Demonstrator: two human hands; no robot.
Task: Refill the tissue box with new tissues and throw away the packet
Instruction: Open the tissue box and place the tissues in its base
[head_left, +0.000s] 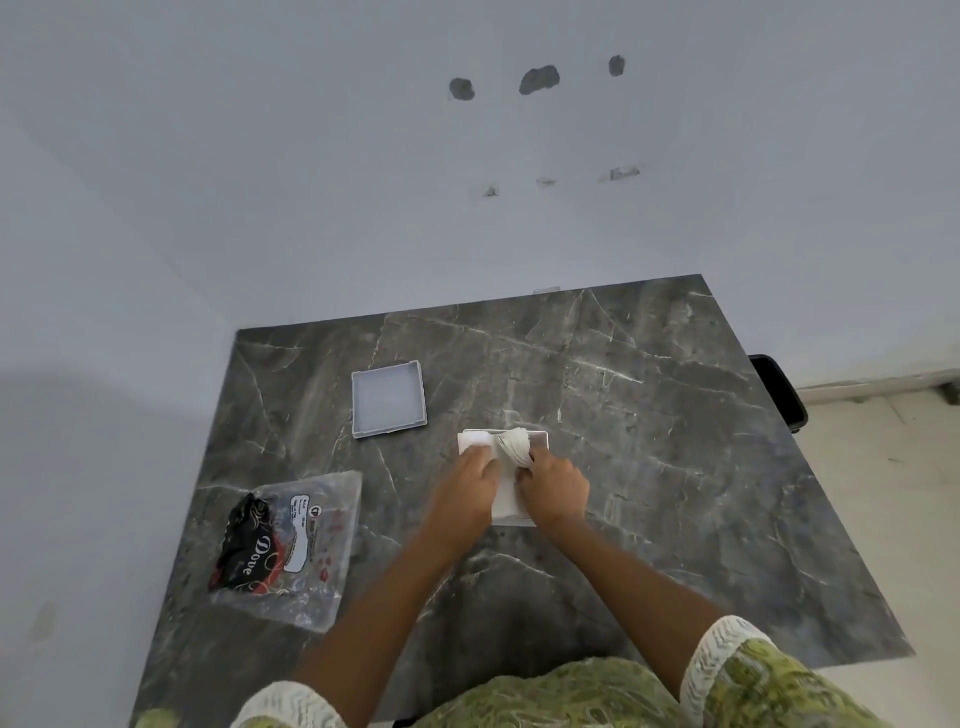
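Two hands: left hand (480, 475) pressed flat on tissues (511, 447); right hand (553, 486) pinched on them.
Tissues: soft, light; best held by the edges.
Tissue box (540, 439): rigid.

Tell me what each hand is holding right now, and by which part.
Both hands work the tissues into the white tissue box: left hand presses their left side, right hand pinches the bunched right edge.

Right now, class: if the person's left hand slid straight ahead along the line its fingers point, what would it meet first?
The left hand already rests on the tissues in the tissue box. Going on, it would probably cross the box's far rim onto bare table; depth is unclear.
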